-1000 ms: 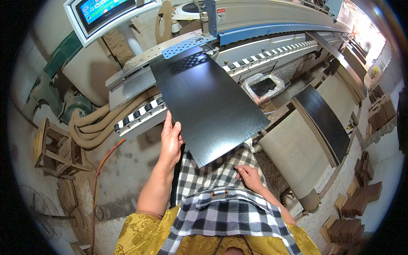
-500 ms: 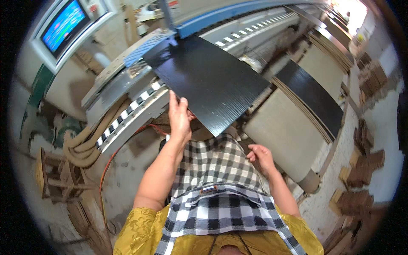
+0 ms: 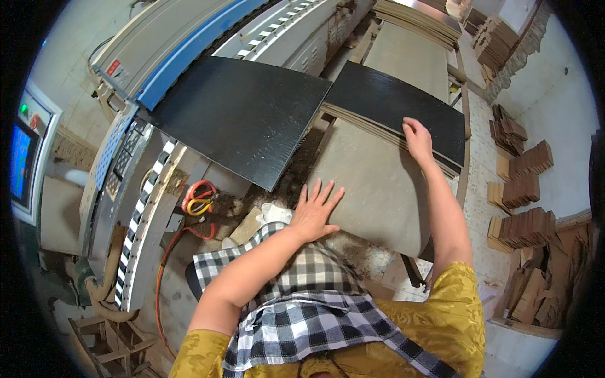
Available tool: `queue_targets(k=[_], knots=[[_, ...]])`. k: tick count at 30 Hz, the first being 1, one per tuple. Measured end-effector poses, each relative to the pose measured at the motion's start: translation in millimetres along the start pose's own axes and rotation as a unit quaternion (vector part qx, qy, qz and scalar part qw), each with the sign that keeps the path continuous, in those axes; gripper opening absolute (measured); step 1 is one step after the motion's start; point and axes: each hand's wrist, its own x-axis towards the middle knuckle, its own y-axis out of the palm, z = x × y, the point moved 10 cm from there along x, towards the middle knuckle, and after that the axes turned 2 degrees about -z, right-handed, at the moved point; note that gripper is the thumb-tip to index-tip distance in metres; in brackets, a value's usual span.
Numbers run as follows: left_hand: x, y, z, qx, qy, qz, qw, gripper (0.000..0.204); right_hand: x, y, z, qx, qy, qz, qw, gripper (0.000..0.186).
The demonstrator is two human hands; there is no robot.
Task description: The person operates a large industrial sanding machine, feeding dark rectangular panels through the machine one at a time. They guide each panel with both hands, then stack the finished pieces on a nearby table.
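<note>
One black panel [image 3: 246, 113] lies on the machine's bed beneath the blue-edged beam, its near corner jutting out toward me. To its right, another black panel [image 3: 403, 104] tops a stack of thin boards [image 3: 384, 135] on a beige support [image 3: 372, 183]. My left hand [image 3: 312, 214] is open with fingers spread, by the near left edge of this support and apart from both panels. Over the near part of the stacked panel, my right hand [image 3: 419, 138] has its fingers curled together. Whether they grip or only touch the panel is hidden.
A screen [image 3: 24, 165] stands at far left. A black-and-white striped strip [image 3: 142, 220] runs along the machine's side, beside red and yellow hoses [image 3: 200, 198]. Piles of brown pieces [image 3: 526, 189] line the right wall. A wooden frame [image 3: 113, 346] stands lower left.
My left hand has let go of the panel on the machine and moved right, fingers spreading. My right hand has reached forward to the stacked panel. The view has turned right.
</note>
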Motion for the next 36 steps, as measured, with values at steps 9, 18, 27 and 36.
queue_targets(k=[9,18,27,36], knots=[[30.2,36.3,8.9,0.023,0.026,0.030,0.999,0.097,119.5,34.0,-60.0,-0.247,0.039,0.040,0.967,0.057],[34.3,37.4,11.6,-0.001,0.003,0.087,0.996,0.092,170.2,37.3,-88.7,-0.374,0.132,0.088,0.914,0.070],[36.6,36.6,13.0,-0.011,0.001,0.082,0.997,0.094,194.0,47.3,-115.4,-0.377,0.142,0.103,0.909,0.071],[30.7,30.7,12.1,-0.022,-0.001,0.047,0.999,0.096,152.6,47.7,-104.0,-0.375,0.128,0.103,0.912,0.072]])
